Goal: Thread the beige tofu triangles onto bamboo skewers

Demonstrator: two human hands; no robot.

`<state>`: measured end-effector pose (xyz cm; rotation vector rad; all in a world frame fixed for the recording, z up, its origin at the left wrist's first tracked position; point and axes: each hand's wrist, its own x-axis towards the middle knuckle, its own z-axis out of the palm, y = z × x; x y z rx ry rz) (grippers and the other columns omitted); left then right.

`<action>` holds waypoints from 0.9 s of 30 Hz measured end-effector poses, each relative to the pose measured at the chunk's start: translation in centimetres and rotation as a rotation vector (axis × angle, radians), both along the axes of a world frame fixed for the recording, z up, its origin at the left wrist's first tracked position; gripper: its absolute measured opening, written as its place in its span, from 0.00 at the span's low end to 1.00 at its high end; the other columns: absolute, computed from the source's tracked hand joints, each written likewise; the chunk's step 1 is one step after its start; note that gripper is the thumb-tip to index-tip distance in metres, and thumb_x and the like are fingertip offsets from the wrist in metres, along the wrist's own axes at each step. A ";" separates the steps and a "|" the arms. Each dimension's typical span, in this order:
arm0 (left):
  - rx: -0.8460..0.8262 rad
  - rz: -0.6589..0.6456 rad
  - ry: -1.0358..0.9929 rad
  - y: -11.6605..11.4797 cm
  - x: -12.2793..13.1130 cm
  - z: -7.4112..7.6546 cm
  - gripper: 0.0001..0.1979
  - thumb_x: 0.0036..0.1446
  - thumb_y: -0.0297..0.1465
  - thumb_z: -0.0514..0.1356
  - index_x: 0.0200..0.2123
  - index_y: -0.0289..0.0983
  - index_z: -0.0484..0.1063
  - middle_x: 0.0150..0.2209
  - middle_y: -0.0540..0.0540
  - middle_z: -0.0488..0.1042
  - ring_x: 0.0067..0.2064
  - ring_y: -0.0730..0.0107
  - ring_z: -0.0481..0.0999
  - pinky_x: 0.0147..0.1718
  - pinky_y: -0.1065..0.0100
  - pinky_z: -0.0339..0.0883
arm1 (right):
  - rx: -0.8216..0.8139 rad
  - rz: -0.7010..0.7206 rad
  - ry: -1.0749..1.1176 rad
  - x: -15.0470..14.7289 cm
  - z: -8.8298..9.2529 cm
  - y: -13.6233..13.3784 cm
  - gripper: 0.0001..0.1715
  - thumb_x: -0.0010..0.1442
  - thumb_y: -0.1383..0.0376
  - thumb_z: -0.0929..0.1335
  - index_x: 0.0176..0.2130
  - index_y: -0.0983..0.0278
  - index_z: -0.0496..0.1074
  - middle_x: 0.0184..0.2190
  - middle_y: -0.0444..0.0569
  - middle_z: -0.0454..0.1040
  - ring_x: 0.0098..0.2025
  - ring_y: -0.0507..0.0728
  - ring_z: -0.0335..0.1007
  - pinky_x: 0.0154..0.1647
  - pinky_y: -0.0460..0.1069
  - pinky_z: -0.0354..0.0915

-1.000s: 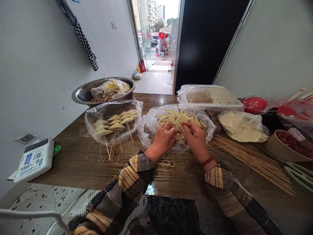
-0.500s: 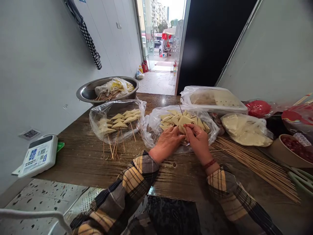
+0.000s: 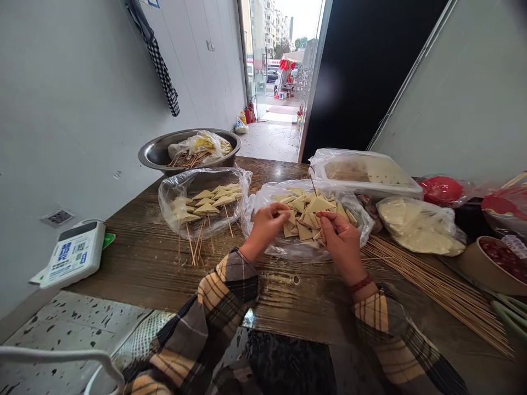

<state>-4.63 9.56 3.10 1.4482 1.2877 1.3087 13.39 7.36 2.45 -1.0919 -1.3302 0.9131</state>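
Note:
A clear plastic bag (image 3: 267, 193) lies spread on the table under a heap of pale folded tofu-skin triangles (image 3: 304, 232). My left hand (image 3: 265, 226) is at the heap's left side, thumb and forefinger pinched on the edge of one triangle. On the right, my right hand (image 3: 341, 241) has its fingers closed on a thin wooden skewer, mostly hidden by the hand and the pieces. The skewer's tip (image 3: 313, 182) sticks up behind a larger triangle (image 3: 319, 204) at the top of the heap.
Left of the heap, another plastic bag (image 3: 168, 192) holds triangles on skewers. Behind it stands a metal basin (image 3: 150, 156). Loose skewers (image 3: 444, 291) lie at right, near a bag of pale sheets (image 3: 420, 225), a lidded plastic box (image 3: 395, 184) and a bowl (image 3: 477, 266).
My left hand has moved left, away from my right hand, uncovering the front of the heap. My right hand stays near the skewer. The whole view has shifted slightly.

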 end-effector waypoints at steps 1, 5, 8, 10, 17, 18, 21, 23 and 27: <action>-0.032 -0.009 -0.194 0.2 -0.3 0.1 0.09 0.49 0.31 0.64 0.34 0.33 0.74 0.27 0.49 0.73 0.28 0.73 0.72 0.30 0.70 0.64 | 0.005 0.012 -0.009 0.0 0.1 -0.1 0.18 0.60 0.55 0.65 0.41 0.66 0.73 0.16 0.38 0.62 0.17 0.48 0.55 0.16 0.44 0.53; -0.090 -0.018 -0.649 0.4 -1.2 0.7 0.14 0.44 0.29 0.68 0.36 0.32 0.73 0.32 0.47 0.76 0.29 0.75 0.75 0.34 0.71 0.69 | 0.018 0.087 -0.110 -0.3 0.4 -0.7 0.17 0.60 0.56 0.65 0.41 0.66 0.74 0.18 0.39 0.64 0.18 0.48 0.56 0.18 0.44 0.54; -0.100 -0.015 -0.750 0.4 -1.7 1.2 0.10 0.45 0.25 0.67 0.32 0.32 0.72 0.30 0.48 0.76 0.31 0.74 0.78 0.37 0.71 0.71 | 0.038 0.165 -0.205 -0.5 0.3 -1.0 0.17 0.61 0.57 0.65 0.41 0.67 0.75 0.22 0.43 0.71 0.22 0.50 0.62 0.21 0.44 0.58; -0.109 -0.033 -0.781 0.3 -1.9 1.4 0.07 0.48 0.24 0.66 0.31 0.32 0.71 0.31 0.46 0.77 0.33 0.72 0.79 0.38 0.70 0.72 | 0.057 0.204 -0.280 -0.6 0.3 -1.2 0.16 0.61 0.58 0.65 0.40 0.67 0.75 0.26 0.46 0.76 0.25 0.52 0.68 0.25 0.45 0.62; -0.150 -0.044 -0.844 0.2 -2.5 1.7 0.06 0.56 0.25 0.60 0.38 0.31 0.72 0.35 0.40 0.79 0.35 0.68 0.80 0.38 0.67 0.73 | 0.125 0.260 -0.431 -0.3 -0.3 -1.1 0.16 0.61 0.60 0.64 0.42 0.66 0.76 0.39 0.52 0.81 0.36 0.56 0.76 0.36 0.49 0.68; -0.154 -0.045 -0.849 0.2 -2.6 1.7 0.06 0.57 0.25 0.59 0.39 0.31 0.72 0.34 0.40 0.79 0.35 0.68 0.80 0.38 0.67 0.73 | 0.126 0.264 -0.444 -0.2 -0.4 -1.0 0.16 0.62 0.60 0.64 0.42 0.66 0.77 0.39 0.52 0.81 0.36 0.57 0.76 0.36 0.49 0.68; -0.159 -0.046 -0.854 0.3 -2.7 1.7 0.07 0.58 0.25 0.57 0.39 0.30 0.73 0.34 0.40 0.79 0.34 0.68 0.80 0.37 0.67 0.73 | 0.124 0.265 -0.480 0.0 -0.5 -0.9 0.17 0.62 0.60 0.64 0.43 0.66 0.77 0.39 0.52 0.81 0.36 0.57 0.76 0.36 0.49 0.68; -0.160 -0.048 -0.856 0.3 -2.7 1.7 0.07 0.57 0.25 0.57 0.39 0.30 0.73 0.34 0.40 0.79 0.34 0.68 0.80 0.37 0.67 0.73 | 0.127 0.255 -0.492 0.0 -0.5 -0.8 0.17 0.62 0.60 0.64 0.42 0.67 0.77 0.38 0.52 0.81 0.36 0.57 0.76 0.36 0.49 0.69; -0.164 -0.052 -0.861 0.3 -2.8 1.7 0.08 0.56 0.26 0.59 0.39 0.30 0.74 0.33 0.40 0.79 0.34 0.69 0.79 0.38 0.67 0.73 | 0.128 0.243 -0.503 0.0 -0.4 -0.9 0.17 0.61 0.60 0.64 0.42 0.66 0.78 0.36 0.51 0.81 0.34 0.57 0.76 0.34 0.49 0.69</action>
